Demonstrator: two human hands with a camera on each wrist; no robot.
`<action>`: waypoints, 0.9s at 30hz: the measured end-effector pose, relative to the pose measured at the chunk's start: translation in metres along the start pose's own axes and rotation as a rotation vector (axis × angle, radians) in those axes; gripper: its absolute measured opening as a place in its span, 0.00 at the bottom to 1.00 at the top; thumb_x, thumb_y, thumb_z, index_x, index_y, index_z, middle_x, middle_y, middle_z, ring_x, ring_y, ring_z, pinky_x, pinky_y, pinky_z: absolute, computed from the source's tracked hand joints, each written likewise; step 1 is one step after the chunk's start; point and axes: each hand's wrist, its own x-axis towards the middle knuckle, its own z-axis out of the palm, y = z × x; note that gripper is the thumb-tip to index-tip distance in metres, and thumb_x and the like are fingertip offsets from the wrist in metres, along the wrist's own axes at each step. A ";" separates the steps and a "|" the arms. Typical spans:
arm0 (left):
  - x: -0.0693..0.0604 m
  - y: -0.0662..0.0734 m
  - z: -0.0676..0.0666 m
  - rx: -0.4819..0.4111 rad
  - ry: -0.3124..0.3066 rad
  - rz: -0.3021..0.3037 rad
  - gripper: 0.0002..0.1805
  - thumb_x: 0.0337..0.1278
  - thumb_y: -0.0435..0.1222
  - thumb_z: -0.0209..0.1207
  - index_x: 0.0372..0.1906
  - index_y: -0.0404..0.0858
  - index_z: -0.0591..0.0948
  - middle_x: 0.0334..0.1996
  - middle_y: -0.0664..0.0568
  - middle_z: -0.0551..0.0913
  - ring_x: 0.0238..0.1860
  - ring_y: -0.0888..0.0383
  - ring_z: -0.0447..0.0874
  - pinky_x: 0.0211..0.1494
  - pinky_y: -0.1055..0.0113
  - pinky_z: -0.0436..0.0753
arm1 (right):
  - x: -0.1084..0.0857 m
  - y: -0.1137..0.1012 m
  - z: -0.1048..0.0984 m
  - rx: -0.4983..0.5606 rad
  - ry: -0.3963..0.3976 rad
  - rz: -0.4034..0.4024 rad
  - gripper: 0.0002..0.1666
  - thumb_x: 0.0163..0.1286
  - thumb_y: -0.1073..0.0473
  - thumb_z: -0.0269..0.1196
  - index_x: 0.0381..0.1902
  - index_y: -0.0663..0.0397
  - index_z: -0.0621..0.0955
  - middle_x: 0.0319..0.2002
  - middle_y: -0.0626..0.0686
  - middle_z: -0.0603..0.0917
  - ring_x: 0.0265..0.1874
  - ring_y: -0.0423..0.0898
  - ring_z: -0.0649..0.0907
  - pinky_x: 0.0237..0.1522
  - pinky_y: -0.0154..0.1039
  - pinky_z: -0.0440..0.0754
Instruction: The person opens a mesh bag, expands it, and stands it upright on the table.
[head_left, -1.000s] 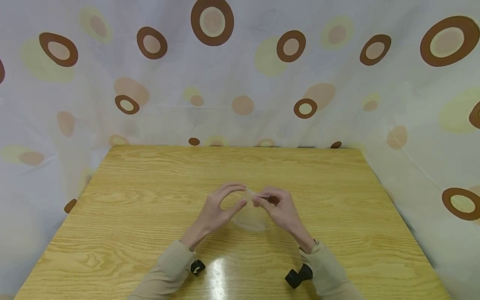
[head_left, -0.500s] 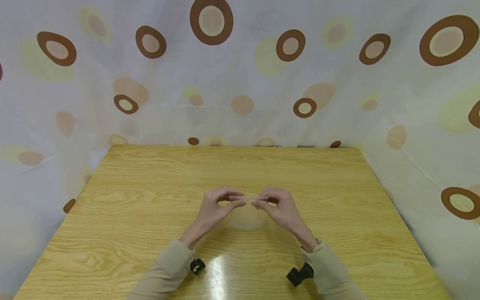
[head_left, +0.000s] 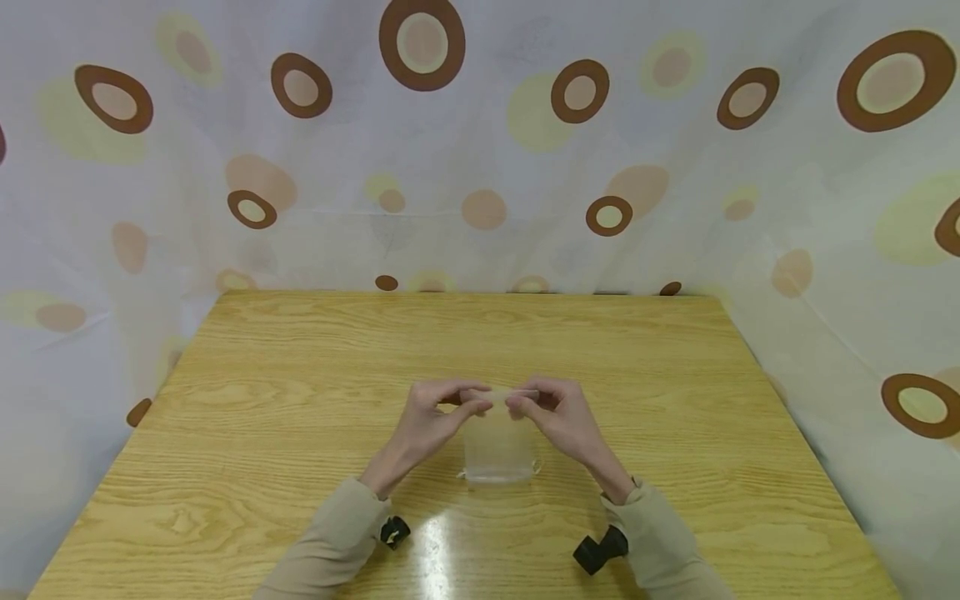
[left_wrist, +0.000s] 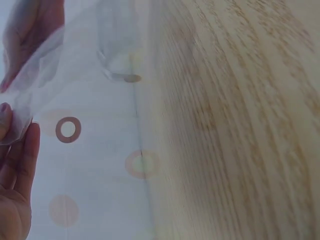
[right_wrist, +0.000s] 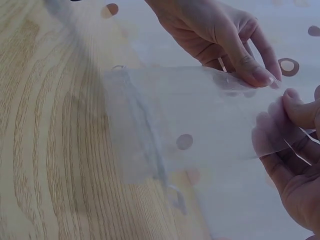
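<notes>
A sheer, whitish drawstring pouch [head_left: 498,450] hangs above the table between my two hands. My left hand [head_left: 431,417] pinches one upper corner between thumb and fingers. At the opposite corner, my right hand [head_left: 564,418] pinches the same edge. In the right wrist view, the fingertips show through the thin fabric of the pouch [right_wrist: 165,115]. Its gathered band with a cord [right_wrist: 177,199] lies at the end away from the hands. The left wrist view has only part of the pouch [left_wrist: 50,75], blurred, stretching between both hands. Nothing can be seen inside it.
Beneath the hands is a wood-grain table [head_left: 300,358]. Behind and beside it hangs a pale curtain [head_left: 487,150] with brown and peach ovals. Black wrist-worn devices [head_left: 600,550] sit at both beige cuffs.
One second ago my left thumb and fingers were spread apart beside the pouch; they then pinched its corner. The pouch has since swung down and hangs flatter, its corded end nearer me.
</notes>
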 end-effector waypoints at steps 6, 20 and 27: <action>0.000 0.002 0.001 0.003 0.001 -0.020 0.09 0.58 0.21 0.64 0.43 0.25 0.85 0.31 0.38 0.90 0.29 0.52 0.90 0.39 0.72 0.88 | 0.001 0.004 0.002 -0.008 0.013 -0.061 0.10 0.72 0.67 0.61 0.33 0.70 0.85 0.26 0.64 0.85 0.26 0.37 0.85 0.30 0.42 0.86; 0.000 0.002 0.003 0.185 0.124 0.025 0.08 0.51 0.21 0.68 0.37 0.32 0.88 0.45 0.40 0.87 0.42 0.46 0.87 0.42 0.68 0.88 | 0.000 0.008 0.001 0.195 -0.017 -0.046 0.12 0.73 0.68 0.60 0.42 0.78 0.82 0.30 0.44 0.88 0.31 0.38 0.87 0.44 0.37 0.88; 0.000 -0.002 0.003 0.323 0.105 0.118 0.12 0.45 0.28 0.74 0.39 0.36 0.89 0.44 0.45 0.81 0.46 0.52 0.77 0.46 0.64 0.82 | 0.001 0.006 0.003 0.170 0.035 -0.048 0.10 0.72 0.68 0.62 0.35 0.75 0.83 0.25 0.42 0.85 0.28 0.35 0.85 0.42 0.32 0.87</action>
